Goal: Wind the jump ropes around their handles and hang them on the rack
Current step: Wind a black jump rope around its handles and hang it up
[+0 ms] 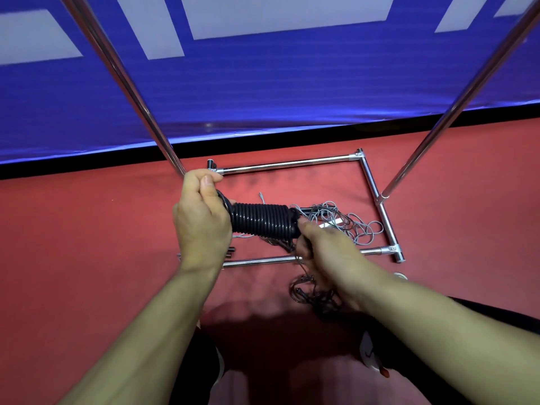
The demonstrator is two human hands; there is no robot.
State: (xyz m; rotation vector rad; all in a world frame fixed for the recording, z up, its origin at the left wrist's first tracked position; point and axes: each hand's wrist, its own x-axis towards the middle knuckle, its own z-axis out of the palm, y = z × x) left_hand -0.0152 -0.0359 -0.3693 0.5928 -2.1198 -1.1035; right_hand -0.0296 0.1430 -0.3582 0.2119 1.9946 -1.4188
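Head view showed the black jump rope point(263, 219) coiled between my fists above the rack point(377, 197). My left hand point(201, 217) gripped one end; my right hand point(321, 247) pinched the other, forearms converging.

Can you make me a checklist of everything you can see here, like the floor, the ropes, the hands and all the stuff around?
Surface: red floor, bare around the rack base.
Job's things: black jump rope wound in tight coils along its handles, held level; metal rack standing on the floor, nothing seen hanging on it.
Clutter: loose grey rope tangled inside the rack base; dark thin rope piled near the right wrist.
Hands: left hand grips the bundle's left end; right hand pinches the rope at the right end.
Cables: nothing seen.
Surroundings: blue and white banner behind the rack; shoe below.
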